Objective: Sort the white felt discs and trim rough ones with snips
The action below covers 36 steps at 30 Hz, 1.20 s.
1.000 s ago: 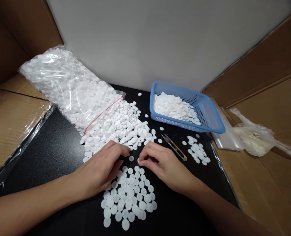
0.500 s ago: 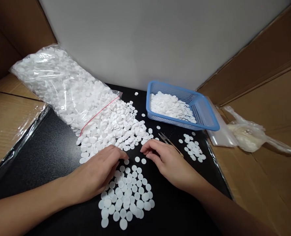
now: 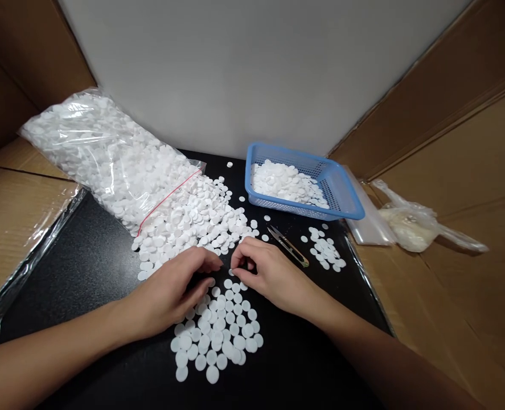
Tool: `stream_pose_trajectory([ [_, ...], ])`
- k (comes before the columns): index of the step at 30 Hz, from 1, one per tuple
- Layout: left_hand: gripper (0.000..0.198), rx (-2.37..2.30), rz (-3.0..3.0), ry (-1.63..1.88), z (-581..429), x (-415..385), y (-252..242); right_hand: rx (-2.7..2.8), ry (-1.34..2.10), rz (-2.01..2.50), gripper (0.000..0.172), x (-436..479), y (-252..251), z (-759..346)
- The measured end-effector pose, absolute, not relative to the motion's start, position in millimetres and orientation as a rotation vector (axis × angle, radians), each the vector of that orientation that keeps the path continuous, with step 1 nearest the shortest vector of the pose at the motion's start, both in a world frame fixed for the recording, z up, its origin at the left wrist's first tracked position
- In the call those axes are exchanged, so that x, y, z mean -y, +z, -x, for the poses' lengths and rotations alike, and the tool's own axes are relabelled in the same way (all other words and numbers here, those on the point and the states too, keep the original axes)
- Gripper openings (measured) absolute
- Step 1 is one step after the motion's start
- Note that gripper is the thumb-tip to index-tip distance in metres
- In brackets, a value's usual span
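My left hand [image 3: 173, 287] rests over the near edge of the heap of white discs [image 3: 196, 219], thumb and fingertips apart, with one disc by the thumb tip. Facing it, my right hand [image 3: 273, 273] has thumb and index finger pinched at a small white disc [image 3: 232, 272]. Below both hands lies a loose spread of flat round white discs [image 3: 218, 330] on the black table top [image 3: 295, 364]. The heap runs out of the mouth of a clear plastic bag [image 3: 107, 154] with a red seal line.
A blue basket [image 3: 358, 210] partly filled with discs stands at the back. Thread snips [image 3: 288, 246] lie right of my right hand, beside a small group of discs [image 3: 327, 250]. Farther right are flat clear bags [image 3: 372, 225] and a knotted plastic bag [image 3: 412, 230]. Cardboard [image 3: 469, 273] borders the table.
My right hand has moved left and its fingertips have met a disc. My left hand has spread its thumb from its fingers. The view has shifted slightly.
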<state>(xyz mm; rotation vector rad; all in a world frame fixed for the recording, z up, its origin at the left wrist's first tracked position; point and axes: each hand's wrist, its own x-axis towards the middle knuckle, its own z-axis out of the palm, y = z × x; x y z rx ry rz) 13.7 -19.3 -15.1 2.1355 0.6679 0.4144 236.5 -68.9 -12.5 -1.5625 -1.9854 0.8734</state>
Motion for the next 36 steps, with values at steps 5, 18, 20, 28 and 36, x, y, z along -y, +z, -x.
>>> stream_pose_trajectory([
  [5, 0.018, -0.719, -2.08, 0.478, -24.9, 18.3, -9.7, 1.997, 0.867, 1.396, 0.023, 71.0, -10.0, -226.3],
  [18, 0.029, -0.793, -0.95, 0.383, -57.1, 28.5, 21.6, 1.948, 0.037, 2.033, 0.017, 72.4, -9.6, -300.5],
  [20, 0.025, -0.774, -0.864, 0.363, -66.8, 30.5, 25.0, 1.948, 0.071, 2.058, 0.018, 72.4, -17.9, -309.2],
  [28, 0.005, -0.755, -0.735, 0.309, -79.1, 33.5, 31.1, 1.852, 0.078, 2.047, 0.021, 81.9, -13.4, -309.3],
  [36, 0.009, -0.808, -0.641, 0.371, -76.3, 31.0, 29.3, 1.756, 0.19, 1.54, 0.038, 107.6, 17.1, -262.9],
])
